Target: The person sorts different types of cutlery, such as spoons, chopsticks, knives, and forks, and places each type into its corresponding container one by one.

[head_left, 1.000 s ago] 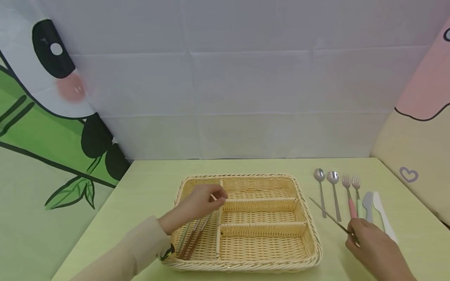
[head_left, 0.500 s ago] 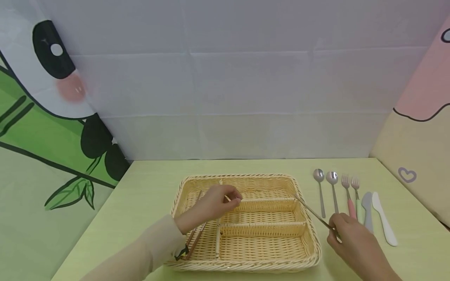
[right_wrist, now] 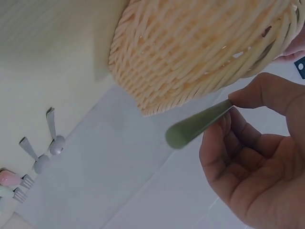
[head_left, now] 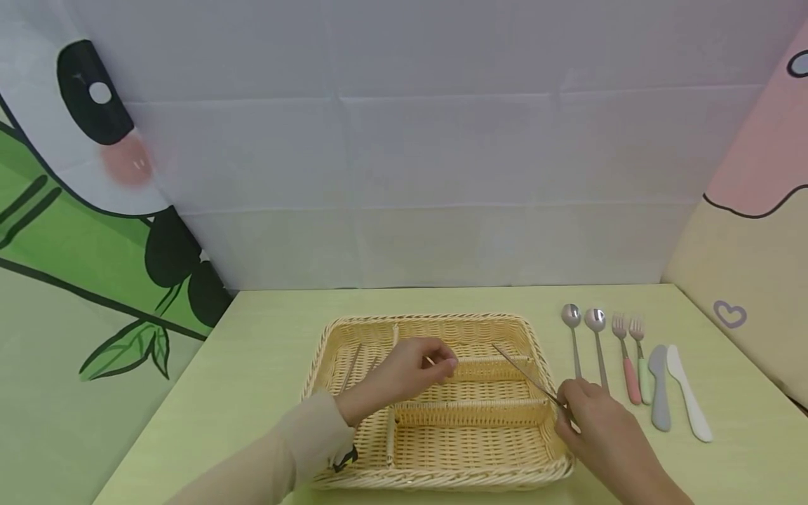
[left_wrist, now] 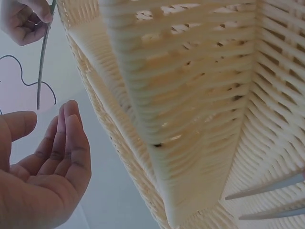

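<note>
Between thumb and fingers, my right hand (head_left: 606, 431) pinches a chopstick (head_left: 525, 373); its thin metal end points up-left over the right compartments of the wicker basket (head_left: 442, 482). The right wrist view shows the chopstick's green handle (right_wrist: 190, 128) at the fingertips. Over the basket's middle, my left hand (head_left: 410, 370) holds nothing; in the left wrist view that hand (left_wrist: 57, 176) has loosely bent fingers with a gap to the thumb. More chopsticks (head_left: 351, 366) lie in the long left compartment, partly hidden by the left forearm.
Right of the basket lie two metal spoons (head_left: 596, 321), a pink-handled fork (head_left: 630, 379), a green-handled fork (head_left: 644, 379), a grey knife (head_left: 659, 393) and a white knife (head_left: 689, 400). Dividers (head_left: 470, 405) split the basket. A pale wall (head_left: 442, 154) stands behind the table.
My right hand has moved left with the chopstick, from beside the forks and knives to the basket's right rim. My left hand has shifted right from the left compartment toward the basket's middle.
</note>
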Action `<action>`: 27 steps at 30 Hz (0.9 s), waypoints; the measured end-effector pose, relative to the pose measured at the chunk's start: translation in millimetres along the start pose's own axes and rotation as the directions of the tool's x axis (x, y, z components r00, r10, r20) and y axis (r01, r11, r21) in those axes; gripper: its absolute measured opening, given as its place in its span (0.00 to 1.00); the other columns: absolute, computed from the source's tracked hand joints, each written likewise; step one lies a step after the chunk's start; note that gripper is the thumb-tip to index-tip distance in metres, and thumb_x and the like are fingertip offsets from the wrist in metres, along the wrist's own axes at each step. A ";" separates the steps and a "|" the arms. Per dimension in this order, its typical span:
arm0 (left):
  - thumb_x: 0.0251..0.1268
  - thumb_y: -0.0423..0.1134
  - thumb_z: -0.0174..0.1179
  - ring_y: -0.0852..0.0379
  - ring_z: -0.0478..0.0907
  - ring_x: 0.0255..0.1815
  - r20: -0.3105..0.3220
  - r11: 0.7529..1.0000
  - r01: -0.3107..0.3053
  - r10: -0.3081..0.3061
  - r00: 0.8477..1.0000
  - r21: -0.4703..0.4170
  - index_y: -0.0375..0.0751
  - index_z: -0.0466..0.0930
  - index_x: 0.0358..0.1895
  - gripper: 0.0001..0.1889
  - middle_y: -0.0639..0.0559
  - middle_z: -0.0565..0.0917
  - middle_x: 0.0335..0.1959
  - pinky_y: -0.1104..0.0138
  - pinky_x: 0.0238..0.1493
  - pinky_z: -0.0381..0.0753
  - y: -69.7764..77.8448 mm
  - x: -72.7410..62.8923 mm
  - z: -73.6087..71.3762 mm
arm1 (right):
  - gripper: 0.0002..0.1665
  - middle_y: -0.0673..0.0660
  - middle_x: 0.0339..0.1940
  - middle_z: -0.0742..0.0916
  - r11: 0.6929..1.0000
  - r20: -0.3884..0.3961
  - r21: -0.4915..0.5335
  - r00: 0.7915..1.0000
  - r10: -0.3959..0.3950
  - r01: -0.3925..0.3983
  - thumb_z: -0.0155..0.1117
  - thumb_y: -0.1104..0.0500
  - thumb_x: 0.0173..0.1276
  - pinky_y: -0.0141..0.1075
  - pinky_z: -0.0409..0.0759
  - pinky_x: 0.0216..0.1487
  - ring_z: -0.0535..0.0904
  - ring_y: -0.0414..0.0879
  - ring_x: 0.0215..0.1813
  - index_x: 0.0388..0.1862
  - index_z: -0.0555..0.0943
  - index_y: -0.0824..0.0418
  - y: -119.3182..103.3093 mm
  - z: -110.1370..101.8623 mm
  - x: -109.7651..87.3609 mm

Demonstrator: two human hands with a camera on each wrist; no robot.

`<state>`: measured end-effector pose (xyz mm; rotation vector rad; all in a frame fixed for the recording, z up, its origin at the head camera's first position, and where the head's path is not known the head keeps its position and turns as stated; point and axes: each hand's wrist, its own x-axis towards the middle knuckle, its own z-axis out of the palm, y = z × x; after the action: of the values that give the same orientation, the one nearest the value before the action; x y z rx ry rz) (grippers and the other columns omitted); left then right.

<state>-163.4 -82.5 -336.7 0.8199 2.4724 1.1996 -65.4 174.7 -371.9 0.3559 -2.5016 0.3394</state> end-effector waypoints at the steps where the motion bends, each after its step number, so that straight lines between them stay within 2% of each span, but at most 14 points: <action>1: 0.68 0.45 0.51 0.63 0.78 0.27 0.000 1.000 0.000 0.000 1.000 -0.001 0.45 0.78 0.41 0.10 0.55 0.80 0.31 0.69 0.24 0.75 1.2 0.1 0.3 | 0.14 0.40 0.20 0.67 1.000 -0.008 0.003 1.000 -0.011 0.011 0.63 0.69 0.40 0.24 0.60 0.19 0.60 0.31 0.24 0.22 0.70 0.54 -1.5 0.5 1.0; 10: 0.66 0.44 0.53 0.63 0.79 0.30 0.007 1.000 -0.010 0.010 1.000 -0.022 0.44 0.79 0.42 0.10 0.52 0.81 0.34 0.70 0.30 0.76 6.7 2.2 2.5 | 0.10 0.42 0.20 0.70 0.998 -0.038 0.034 0.998 -0.055 0.056 0.61 0.68 0.40 0.24 0.63 0.19 0.61 0.32 0.24 0.22 0.72 0.55 -17.0 2.8 11.7; 17: 0.64 0.46 0.56 0.63 0.80 0.30 -0.015 0.996 -0.031 0.029 0.999 -0.085 0.43 0.81 0.41 0.11 0.53 0.82 0.33 0.72 0.33 0.78 11.0 6.5 6.8 | 0.10 0.42 0.19 0.71 0.995 -0.065 0.029 0.994 -0.090 0.092 0.62 0.68 0.41 0.22 0.63 0.19 0.61 0.32 0.23 0.22 0.73 0.57 -29.0 5.2 18.3; 21: 0.64 0.46 0.56 0.64 0.80 0.29 -0.022 0.994 -0.036 0.034 0.999 -0.104 0.42 0.81 0.40 0.12 0.52 0.83 0.32 0.72 0.33 0.78 14.0 7.9 8.7 | 0.11 0.43 0.19 0.72 0.996 -0.061 0.027 0.995 -0.083 0.085 0.63 0.69 0.41 0.22 0.62 0.19 0.61 0.32 0.23 0.22 0.73 0.57 -33.6 4.5 20.6; 27: 0.64 0.46 0.56 0.63 0.79 0.31 -0.045 0.983 -0.033 0.026 0.999 -0.179 0.44 0.81 0.37 0.10 0.50 0.84 0.32 0.71 0.35 0.78 17.0 8.3 8.7 | 0.11 0.44 0.19 0.72 0.996 -0.067 0.037 0.994 -0.083 0.085 0.62 0.69 0.41 0.22 0.62 0.19 0.61 0.32 0.23 0.23 0.72 0.58 -37.4 3.8 23.3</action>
<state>-159.6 -63.6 -328.7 0.7916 2.3488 1.4392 -73.6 134.5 -355.4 0.4577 -2.4107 0.3619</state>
